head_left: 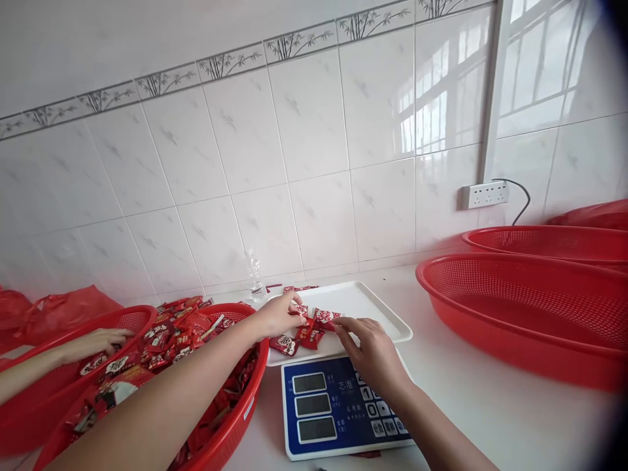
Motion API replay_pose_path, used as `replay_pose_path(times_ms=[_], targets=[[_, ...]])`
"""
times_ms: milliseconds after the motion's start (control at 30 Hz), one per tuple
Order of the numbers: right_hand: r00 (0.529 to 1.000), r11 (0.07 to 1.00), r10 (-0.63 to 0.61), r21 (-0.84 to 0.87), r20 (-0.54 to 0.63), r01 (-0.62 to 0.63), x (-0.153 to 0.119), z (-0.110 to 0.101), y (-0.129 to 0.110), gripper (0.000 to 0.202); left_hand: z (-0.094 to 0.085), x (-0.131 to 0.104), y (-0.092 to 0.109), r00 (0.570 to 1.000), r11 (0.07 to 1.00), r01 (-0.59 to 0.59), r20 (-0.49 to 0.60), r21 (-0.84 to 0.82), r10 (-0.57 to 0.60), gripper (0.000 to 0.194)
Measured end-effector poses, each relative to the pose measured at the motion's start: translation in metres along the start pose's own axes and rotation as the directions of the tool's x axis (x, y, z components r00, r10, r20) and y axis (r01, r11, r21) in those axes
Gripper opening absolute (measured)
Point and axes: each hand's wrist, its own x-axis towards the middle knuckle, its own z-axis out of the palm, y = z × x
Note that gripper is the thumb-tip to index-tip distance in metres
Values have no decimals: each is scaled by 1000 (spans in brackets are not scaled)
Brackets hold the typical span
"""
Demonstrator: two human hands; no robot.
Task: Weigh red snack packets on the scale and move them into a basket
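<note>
Left hand: yours, the left hand (pixel 279 315), over the left part of the tray (pixel 362 299); fingers bent at the packets (pixel 309 337); whether they grip one cannot be told.
Right hand: yours, the right hand (pixel 367 350), above the scale (pixel 321 451); thumb and forefinger narrowly spaced at the right end of a packet; a firm pinch cannot be made out.
Packets: several, red with white lettering, clustered on the tray between and below your hands.
Scale: blue panel, three grey displays, keys partly hidden by your right hand; just in front of the tray.
Full basket: the full basket (pixel 254 386), red, heaped with similar packets, under your left forearm.
Co-worker: another person's hand (pixel 101 343), in the left basket (pixel 29 428).
Bottle: one clear bottle (pixel 254 278), near the wall (pixel 318 229).
Right baskets: two red right baskets (pixel 510 350), right of the tray.
</note>
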Motion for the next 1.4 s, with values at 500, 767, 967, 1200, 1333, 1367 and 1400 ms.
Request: replay_pose_path(times_ms=[500,767,967,1200,1333,1367,1400], targets=[[996,998,67,-18,59,-66,0,-3,-1,28,12,28,-20,998,970,-55,-20,237,61,35],[992,993,116,-19,51,-116,1,-4,2,29,-21,4,-11,967,958,16,-247,286,58,29],[988,993,96,-74,122,-88,-1,0,-5,36,-53,-67,-33,912,921,158,-411,356,3,23],[798,987,157,-130,581,-99,27,18,-44,73,-35,-103,-67,987,980,88,-149,178,-62,52],[692,980,174,-189,701,-55,47,38,-63,75,-28,-105,-63,994,973,80,-91,217,-62,56],[681,977,182,-209,709,-43,50,42,-64,72,-28,-105,-63,995,971,69,-90,231,-49,55],[679,975,179,-221,712,-26,52,45,-64,68,-28,-106,-63,996,969,52,-88,242,-31,54]])
